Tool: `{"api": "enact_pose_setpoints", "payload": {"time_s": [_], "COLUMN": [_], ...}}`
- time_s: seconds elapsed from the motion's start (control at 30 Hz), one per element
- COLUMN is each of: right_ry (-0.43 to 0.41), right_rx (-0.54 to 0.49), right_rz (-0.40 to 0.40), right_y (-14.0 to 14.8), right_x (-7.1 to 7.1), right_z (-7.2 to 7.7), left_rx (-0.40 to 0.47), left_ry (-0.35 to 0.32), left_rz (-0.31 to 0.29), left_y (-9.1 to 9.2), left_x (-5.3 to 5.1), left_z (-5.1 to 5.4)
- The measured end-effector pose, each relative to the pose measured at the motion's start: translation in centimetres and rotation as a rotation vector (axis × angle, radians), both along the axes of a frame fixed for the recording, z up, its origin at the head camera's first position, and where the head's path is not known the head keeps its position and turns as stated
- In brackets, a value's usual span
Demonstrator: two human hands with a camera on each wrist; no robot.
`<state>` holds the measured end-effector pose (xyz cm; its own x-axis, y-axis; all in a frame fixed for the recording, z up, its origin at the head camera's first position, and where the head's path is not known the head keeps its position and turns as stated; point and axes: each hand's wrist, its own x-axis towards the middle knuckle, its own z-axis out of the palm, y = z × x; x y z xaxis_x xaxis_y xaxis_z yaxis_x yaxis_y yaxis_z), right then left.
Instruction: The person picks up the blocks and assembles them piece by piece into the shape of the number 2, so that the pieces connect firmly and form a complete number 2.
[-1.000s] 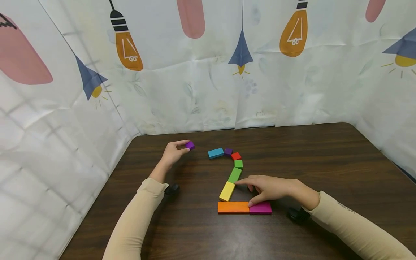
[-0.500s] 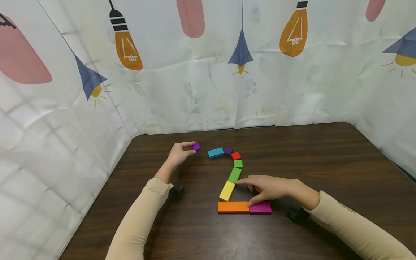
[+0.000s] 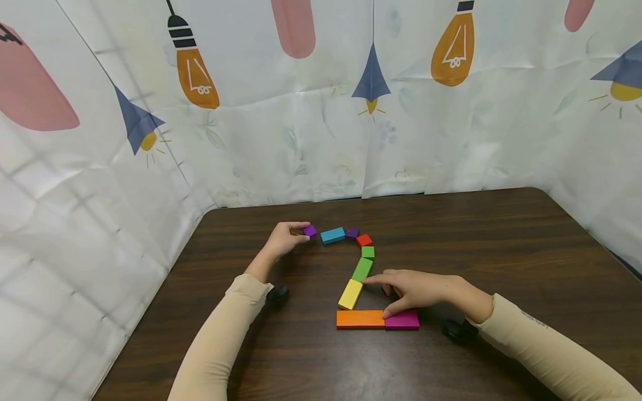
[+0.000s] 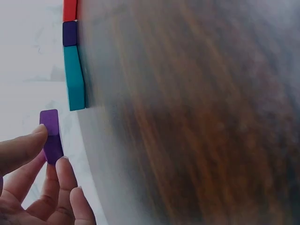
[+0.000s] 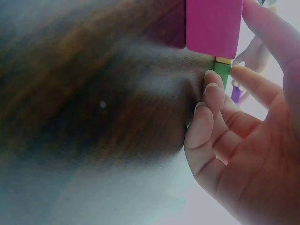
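Note:
Between thumb and fingers, my left hand (image 3: pixel 282 240) pinches a small purple block (image 3: pixel 309 231), just left of a blue block (image 3: pixel 332 236). A gap shows between the two in the left wrist view. From the blue block a curved row runs on through a dark purple block (image 3: pixel 353 233), a red block (image 3: pixel 364 240), a small green block (image 3: pixel 368 253), a longer green block (image 3: pixel 363 269) and a yellow block (image 3: pixel 350 294). My right hand (image 3: pixel 418 288) touches the row near the green-yellow joint with its index finger. Its thumb rests where the orange block (image 3: pixel 360 319) meets the magenta block (image 3: pixel 403 320).
The blocks lie on a dark wooden table (image 3: pixel 501 245). A white curtain (image 3: pixel 321 139) printed with lamps and bulbs hangs behind the table and along its sides. Each wrist carries a dark device, such as the black one (image 3: pixel 460 331) under the right wrist.
My left hand has moved right and slightly nearer with the purple block, closing most of the distance to the blue block. The right hand and the laid blocks stay in place.

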<state>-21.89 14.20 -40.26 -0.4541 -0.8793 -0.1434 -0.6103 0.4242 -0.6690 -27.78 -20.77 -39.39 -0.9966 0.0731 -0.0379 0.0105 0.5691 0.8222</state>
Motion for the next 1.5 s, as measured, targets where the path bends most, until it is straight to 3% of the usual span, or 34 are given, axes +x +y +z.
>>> {"api": "enact_pose_setpoints", "payload": {"time_s": [0.4,0.77,0.97,1.3,1.5], "right_ry": [-0.011,0.003,-0.018,-0.011,-0.002], "right_rx": [0.037,0.002,0.024,0.036,0.032], "right_rz": [-0.045,0.003,-0.033,-0.044,-0.033], "right_y": [-0.09,0.05,-0.02,-0.10,-0.13], "right_x": [0.22,0.02,0.15,0.22,0.15], "right_z": [0.40,0.33,0.29,0.38,0.26], "left_rx": [-0.055,-0.128,-0.161,-0.257,-0.260], "left_ry": [-0.035,-0.089,-0.102,-0.078,-0.076], "left_rz": [-0.044,-0.086,-0.100,-0.136,-0.133], "left_y": [0.36,0.59,0.57,0.87,0.97], "left_x": [-0.13,0.07,-0.03,-0.51,-0.67], "left_z": [-0.04,0.12,0.20,0.33,0.13]}}
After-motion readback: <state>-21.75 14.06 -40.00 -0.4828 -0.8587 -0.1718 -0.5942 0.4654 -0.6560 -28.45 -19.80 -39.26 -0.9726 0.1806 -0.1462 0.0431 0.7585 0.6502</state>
